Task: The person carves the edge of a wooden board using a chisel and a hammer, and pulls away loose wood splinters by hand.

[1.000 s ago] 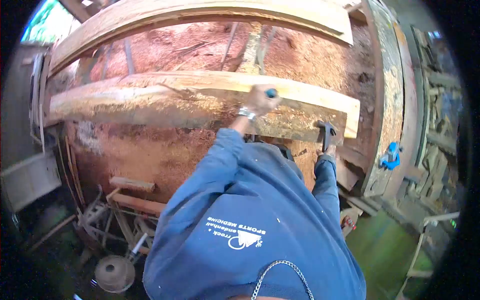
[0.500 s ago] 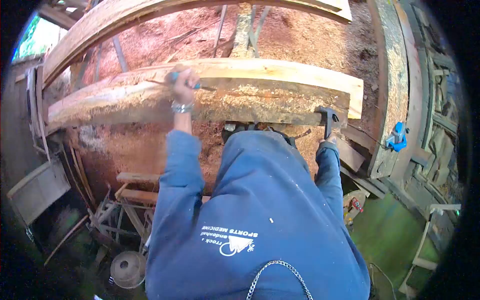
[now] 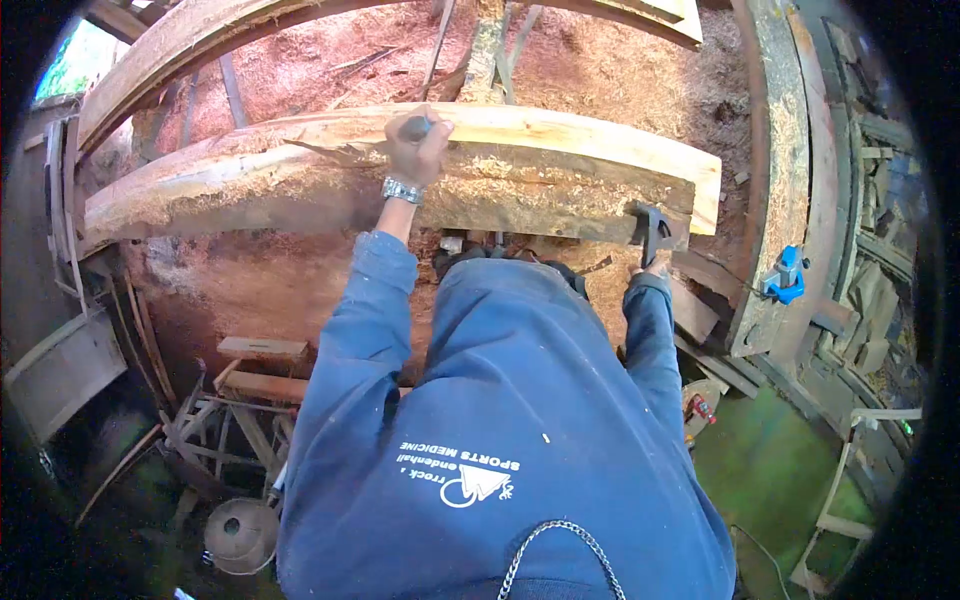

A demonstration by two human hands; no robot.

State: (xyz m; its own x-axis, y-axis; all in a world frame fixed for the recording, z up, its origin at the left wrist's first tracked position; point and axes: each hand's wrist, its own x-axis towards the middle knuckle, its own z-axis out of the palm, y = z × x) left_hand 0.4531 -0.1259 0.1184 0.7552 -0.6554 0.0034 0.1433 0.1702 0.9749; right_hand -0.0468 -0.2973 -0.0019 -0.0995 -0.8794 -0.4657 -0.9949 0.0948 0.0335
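My left hand [image 3: 418, 155], with a metal watch [image 3: 402, 190] on the wrist, is closed around a hand tool with a dark and teal handle [image 3: 414, 128]. It is over the upper edge of the long wooden beam [image 3: 560, 190], which has a rough dark face and a pale top strip. The tool's working end is hidden by my hand. At the beam's right end, my right hand [image 3: 657, 265] grips the handle of a dark hammer [image 3: 652, 228], its head lying against the beam's face. Wood chips cling to the beam.
Another long board [image 3: 250, 30] runs across the far side. Sawdust [image 3: 620, 75] covers the ground. On the right plank [image 3: 780, 180] sits a blue tool [image 3: 787, 274]. A wooden trestle [image 3: 255, 400] and a round fan-like object [image 3: 241, 533] stand at lower left.
My left hand has moved right and slightly up along the beam with its tool and is less blurred. My right hand stays at the beam's right end with the hammer.
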